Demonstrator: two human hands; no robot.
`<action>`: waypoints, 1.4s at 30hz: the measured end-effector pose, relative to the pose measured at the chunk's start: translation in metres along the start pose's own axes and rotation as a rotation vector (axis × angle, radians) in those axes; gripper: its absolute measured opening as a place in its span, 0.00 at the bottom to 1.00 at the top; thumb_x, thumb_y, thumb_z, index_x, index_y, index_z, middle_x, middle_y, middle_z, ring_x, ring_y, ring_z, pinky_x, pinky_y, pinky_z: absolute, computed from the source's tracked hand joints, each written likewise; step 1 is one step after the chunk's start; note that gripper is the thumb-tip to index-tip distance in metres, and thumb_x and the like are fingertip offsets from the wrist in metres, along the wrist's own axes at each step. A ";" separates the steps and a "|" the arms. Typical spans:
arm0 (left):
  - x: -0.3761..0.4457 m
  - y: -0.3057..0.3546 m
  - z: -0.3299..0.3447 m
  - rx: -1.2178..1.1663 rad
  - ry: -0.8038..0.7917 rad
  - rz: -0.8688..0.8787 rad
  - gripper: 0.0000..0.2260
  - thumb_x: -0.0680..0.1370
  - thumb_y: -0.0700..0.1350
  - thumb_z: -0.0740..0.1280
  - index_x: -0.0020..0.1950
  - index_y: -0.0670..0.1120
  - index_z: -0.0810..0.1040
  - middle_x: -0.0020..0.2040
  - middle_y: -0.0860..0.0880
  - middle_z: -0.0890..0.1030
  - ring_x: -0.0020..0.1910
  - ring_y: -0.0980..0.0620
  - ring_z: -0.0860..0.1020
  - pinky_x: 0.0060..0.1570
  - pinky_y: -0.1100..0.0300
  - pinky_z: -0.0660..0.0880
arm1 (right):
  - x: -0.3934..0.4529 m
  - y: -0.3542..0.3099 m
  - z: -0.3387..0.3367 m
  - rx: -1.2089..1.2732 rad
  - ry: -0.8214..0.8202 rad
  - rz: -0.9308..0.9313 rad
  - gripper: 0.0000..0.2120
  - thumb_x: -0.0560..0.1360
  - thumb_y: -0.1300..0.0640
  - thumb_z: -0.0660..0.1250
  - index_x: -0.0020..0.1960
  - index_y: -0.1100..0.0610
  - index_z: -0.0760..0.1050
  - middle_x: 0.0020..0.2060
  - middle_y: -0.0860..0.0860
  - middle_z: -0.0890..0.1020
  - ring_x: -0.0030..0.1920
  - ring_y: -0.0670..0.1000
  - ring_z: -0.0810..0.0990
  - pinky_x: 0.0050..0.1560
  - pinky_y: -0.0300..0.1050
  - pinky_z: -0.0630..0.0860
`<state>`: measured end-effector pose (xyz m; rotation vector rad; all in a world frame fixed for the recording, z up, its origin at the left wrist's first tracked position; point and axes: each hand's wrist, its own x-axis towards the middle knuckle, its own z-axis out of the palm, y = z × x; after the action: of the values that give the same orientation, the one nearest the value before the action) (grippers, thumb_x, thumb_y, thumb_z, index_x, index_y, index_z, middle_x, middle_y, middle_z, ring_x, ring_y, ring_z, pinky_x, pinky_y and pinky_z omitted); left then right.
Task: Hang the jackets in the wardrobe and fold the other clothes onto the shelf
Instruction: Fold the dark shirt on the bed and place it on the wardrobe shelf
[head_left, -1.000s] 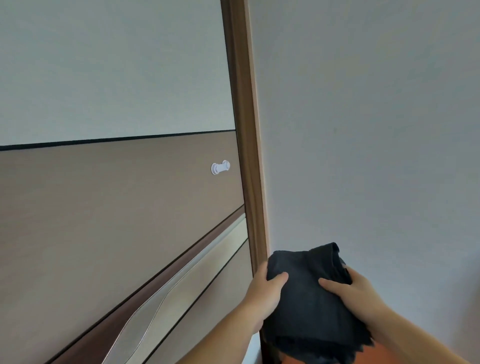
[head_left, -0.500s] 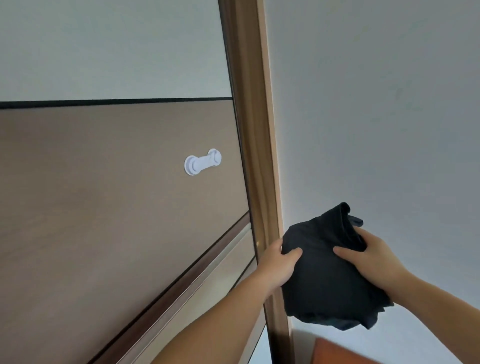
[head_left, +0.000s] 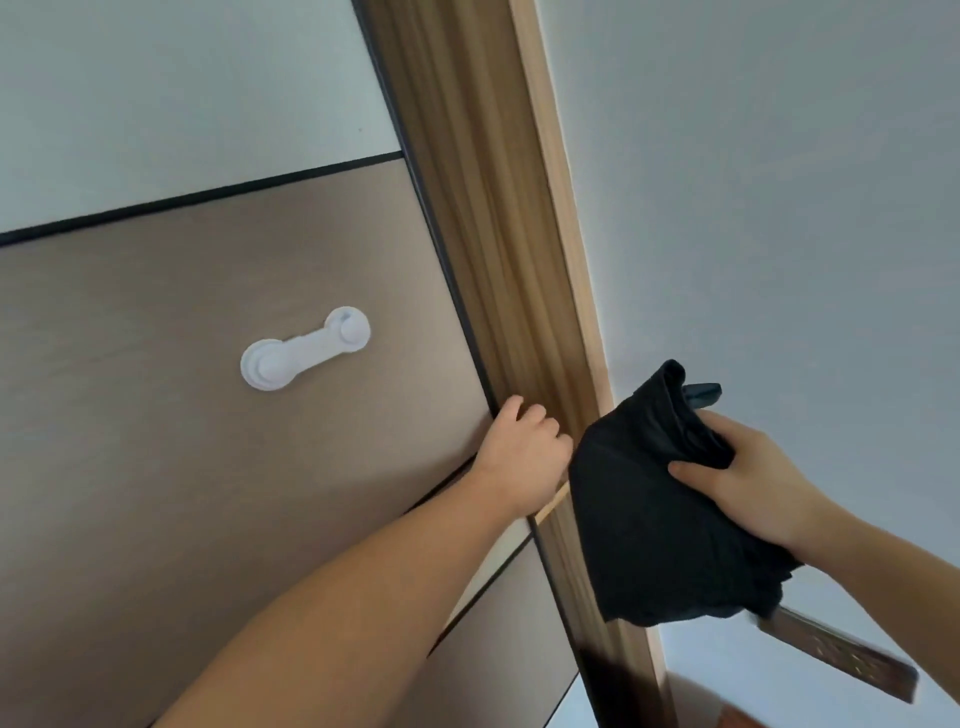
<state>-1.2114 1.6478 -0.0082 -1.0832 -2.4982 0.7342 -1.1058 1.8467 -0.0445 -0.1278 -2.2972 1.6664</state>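
Black folded cloth (head_left: 654, 525) bunched in right hand (head_left: 753, 488), thumb over front, fingers behind | left hand (head_left: 519, 457) fingers curled on wardrobe door (head_left: 260, 467) edge

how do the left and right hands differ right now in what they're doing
The left hand grips the edge of the brown wardrobe door with curled fingers; the right hand pinches the folded dark fabric garment. The left hand is pressed against the furniture; the right hand holds its load in the air, beside the wooden frame. Both are bare and raised at a similar height.
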 end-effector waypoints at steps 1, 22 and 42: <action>0.007 -0.001 -0.001 0.168 -0.106 0.012 0.13 0.80 0.47 0.61 0.62 0.46 0.76 0.61 0.45 0.77 0.66 0.42 0.71 0.73 0.40 0.54 | 0.006 0.004 -0.002 -0.024 -0.019 -0.005 0.17 0.73 0.65 0.70 0.53 0.44 0.78 0.45 0.43 0.84 0.46 0.42 0.82 0.50 0.42 0.75; 0.026 0.007 0.013 0.648 -0.560 -0.063 0.26 0.80 0.59 0.60 0.71 0.43 0.69 0.66 0.42 0.74 0.67 0.40 0.71 0.65 0.46 0.68 | 0.006 0.012 -0.019 0.069 -0.089 -0.039 0.17 0.74 0.65 0.70 0.52 0.44 0.79 0.41 0.38 0.84 0.41 0.37 0.82 0.40 0.32 0.73; -0.131 -0.009 0.001 0.622 -0.794 -0.042 0.31 0.80 0.65 0.54 0.74 0.45 0.66 0.68 0.44 0.72 0.68 0.41 0.69 0.67 0.40 0.63 | -0.028 -0.015 0.073 0.032 -0.309 -0.057 0.17 0.74 0.61 0.71 0.52 0.39 0.76 0.47 0.43 0.83 0.49 0.47 0.81 0.55 0.49 0.75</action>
<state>-1.1299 1.5444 -0.0151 -0.5563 -2.4985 2.0679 -1.0993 1.7680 -0.0559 0.2158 -2.4617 1.8000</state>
